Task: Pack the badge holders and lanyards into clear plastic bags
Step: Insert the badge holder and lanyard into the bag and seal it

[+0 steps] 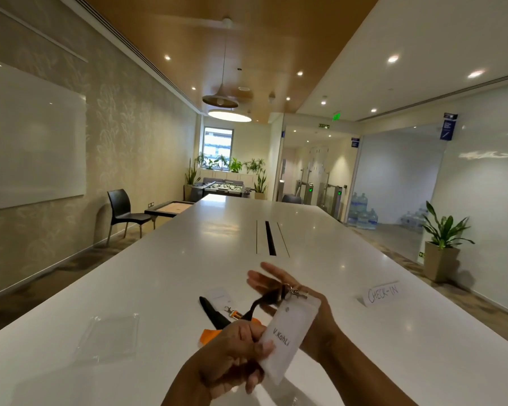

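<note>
My left hand [235,356] pinches the lower end of a clear badge holder [291,335] with a handwritten name card inside. The holder hangs from a metal clip on a black lanyard [264,300], which loops over my right hand [279,284]. That hand's fingers are spread behind the holder's top. On the white table [188,259] lie a second black and orange lanyard [217,317] with its clip, another clear badge holder [217,294], and a clear plastic bag [109,335] to the left.
A folded paper sign reading CHECK-IN [383,293] stands on the table to the right. A cable slot [270,238] runs along the table's middle. A black chair [123,212] stands by the left wall and a potted plant [443,244] at the right.
</note>
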A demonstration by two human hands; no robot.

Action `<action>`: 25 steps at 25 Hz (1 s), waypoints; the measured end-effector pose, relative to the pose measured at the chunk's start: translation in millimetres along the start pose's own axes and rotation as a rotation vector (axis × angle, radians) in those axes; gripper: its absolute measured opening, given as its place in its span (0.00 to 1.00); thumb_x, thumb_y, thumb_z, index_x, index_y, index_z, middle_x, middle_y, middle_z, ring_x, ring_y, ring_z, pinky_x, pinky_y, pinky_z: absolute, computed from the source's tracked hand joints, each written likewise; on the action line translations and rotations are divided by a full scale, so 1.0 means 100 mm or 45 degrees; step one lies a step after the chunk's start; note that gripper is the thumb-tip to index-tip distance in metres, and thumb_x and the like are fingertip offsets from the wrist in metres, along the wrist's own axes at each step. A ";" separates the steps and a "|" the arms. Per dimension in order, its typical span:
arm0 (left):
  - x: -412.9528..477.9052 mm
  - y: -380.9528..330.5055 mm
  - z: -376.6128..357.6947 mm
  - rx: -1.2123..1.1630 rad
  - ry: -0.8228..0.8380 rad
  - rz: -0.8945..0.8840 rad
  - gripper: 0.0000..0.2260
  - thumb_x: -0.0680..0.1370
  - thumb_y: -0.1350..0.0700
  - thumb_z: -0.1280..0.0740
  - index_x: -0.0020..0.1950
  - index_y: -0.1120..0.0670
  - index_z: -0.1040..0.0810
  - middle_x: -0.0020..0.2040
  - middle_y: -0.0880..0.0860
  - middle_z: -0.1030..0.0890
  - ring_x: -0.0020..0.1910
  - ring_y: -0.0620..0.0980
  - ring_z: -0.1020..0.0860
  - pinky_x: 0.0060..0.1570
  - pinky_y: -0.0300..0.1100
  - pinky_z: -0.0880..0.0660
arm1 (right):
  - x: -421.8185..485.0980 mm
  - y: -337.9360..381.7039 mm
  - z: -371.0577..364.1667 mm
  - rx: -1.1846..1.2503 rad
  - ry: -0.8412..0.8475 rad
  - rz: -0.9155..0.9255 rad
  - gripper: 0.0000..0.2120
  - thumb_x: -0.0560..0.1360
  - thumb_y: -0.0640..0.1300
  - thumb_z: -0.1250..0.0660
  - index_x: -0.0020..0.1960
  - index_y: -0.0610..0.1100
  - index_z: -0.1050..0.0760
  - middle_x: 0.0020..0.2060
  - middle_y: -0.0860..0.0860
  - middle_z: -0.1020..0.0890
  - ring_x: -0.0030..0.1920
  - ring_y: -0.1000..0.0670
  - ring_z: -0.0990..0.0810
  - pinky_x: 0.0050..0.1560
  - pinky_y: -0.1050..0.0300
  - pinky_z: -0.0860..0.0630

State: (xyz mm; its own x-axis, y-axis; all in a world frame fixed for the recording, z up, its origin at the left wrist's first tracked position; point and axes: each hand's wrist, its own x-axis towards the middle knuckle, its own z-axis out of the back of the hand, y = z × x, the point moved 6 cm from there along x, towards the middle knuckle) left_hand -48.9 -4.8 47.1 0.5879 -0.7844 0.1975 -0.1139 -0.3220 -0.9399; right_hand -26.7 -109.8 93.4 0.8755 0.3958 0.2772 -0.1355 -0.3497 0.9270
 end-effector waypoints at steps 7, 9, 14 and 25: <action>0.00 -0.11 -0.02 -0.071 -0.085 -0.158 0.14 0.73 0.54 0.27 0.50 0.65 0.20 0.41 0.59 0.18 0.23 0.45 0.23 0.25 0.34 0.25 | -0.12 -0.15 -0.07 -0.081 -0.010 -0.082 0.18 0.69 0.48 0.33 0.56 0.42 0.19 0.46 0.43 0.21 0.48 0.43 0.21 0.55 0.46 0.25; -0.01 -0.13 0.09 -0.060 -0.271 -0.198 0.15 0.71 0.54 0.26 0.49 0.65 0.18 0.37 0.59 0.18 0.22 0.46 0.25 0.22 0.34 0.28 | -0.15 -0.11 -0.04 -0.277 -0.123 0.008 0.09 0.72 0.37 0.33 0.50 0.40 0.17 0.46 0.40 0.17 0.48 0.39 0.18 0.53 0.46 0.21; -0.05 -0.20 0.31 0.115 -0.813 -0.271 0.08 0.75 0.57 0.29 0.48 0.62 0.18 0.35 0.61 0.17 0.26 0.51 0.23 0.24 0.38 0.26 | -0.20 0.04 -0.07 -1.340 -0.312 -0.050 0.12 0.76 0.38 0.37 0.38 0.43 0.18 0.27 0.49 0.19 0.27 0.54 0.23 0.34 0.53 0.24; 0.03 -0.16 0.11 1.700 -0.665 -0.020 0.08 0.76 0.54 0.38 0.52 0.44 0.24 0.50 0.46 0.19 0.47 0.49 0.22 0.50 0.46 0.23 | -0.21 0.62 -0.22 -0.956 -0.238 -0.437 0.14 0.72 0.54 0.31 0.43 0.43 0.16 0.44 0.49 0.13 0.50 0.46 0.16 0.44 0.54 0.24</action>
State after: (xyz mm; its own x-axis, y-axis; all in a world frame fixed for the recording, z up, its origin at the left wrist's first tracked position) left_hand -36.6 4.3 59.4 0.8370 -0.4098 0.3626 0.5471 0.6313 -0.5496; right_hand -63.7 -120.7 151.0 0.9776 0.2073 -0.0355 -0.0625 0.4476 0.8920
